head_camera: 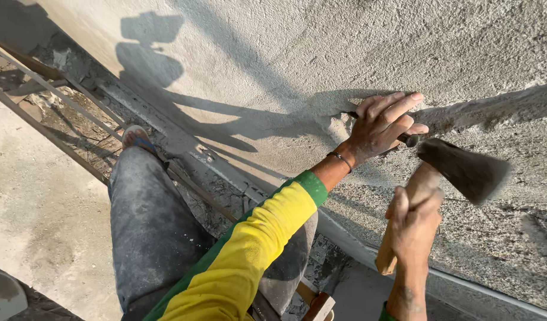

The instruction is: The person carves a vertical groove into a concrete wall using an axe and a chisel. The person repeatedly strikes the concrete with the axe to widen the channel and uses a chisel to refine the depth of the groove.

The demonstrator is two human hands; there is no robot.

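- Chisel (409, 139) work on a rough plastered wall (321, 53): the person's left hand (380, 126) holds the slim dark chisel against the grey surface, close to a raised ridge (493, 110) that runs across the wall to the right.
- Judging from the pose, good practice would be to keep the chisel steady at a low angle to the surface, land the hammer (457, 169) squarely on the chisel's head, and keep the fingers clear of that head.
- Left hand: wrapped loosely round the chisel, palm toward the wall, with the forefinger and middle finger stretched out and lying on the plaster; a thin dark band sits at the wrist, above a yellow and green sleeve (255, 238).
- Right hand (413, 223): closed in a full fist round the wooden handle (404, 220), low on its length, with the handle's end showing below the fist.
- Hammer head: dark and wedge-shaped, raised just beside the chisel's struck end, near it but not touching.
- Below: the person's dusty grey trouser leg (146, 226) and a sandalled foot (136, 138) rest on a narrow ledge, with metal rails (59, 95) and a pale concrete floor (36, 208) further down.
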